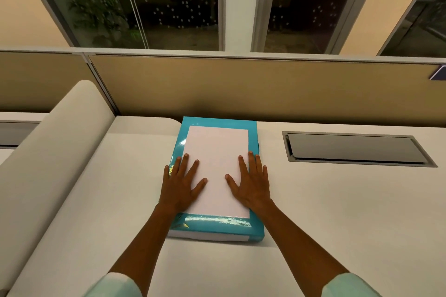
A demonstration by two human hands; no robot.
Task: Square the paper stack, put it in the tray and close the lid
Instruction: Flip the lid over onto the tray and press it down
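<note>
A white paper stack (217, 152) lies flat on top of a glossy teal package (217, 226) in the middle of the desk. My left hand (181, 183) rests flat on the stack's left edge, fingers spread, partly over the teal border. On the stack's right edge my right hand (251, 181) lies flat too, fingers apart. Neither hand grips anything. The sheets look aligned, with straight edges. I see no open tray or lid apart from the teal package.
The pale desk (337, 212) stretches to the right. A grey recessed cable flap (357, 149) sits at the back right. A rounded white divider (48, 164) rises on the left. A tan partition panel (241, 87) closes off the back, with glass doors behind.
</note>
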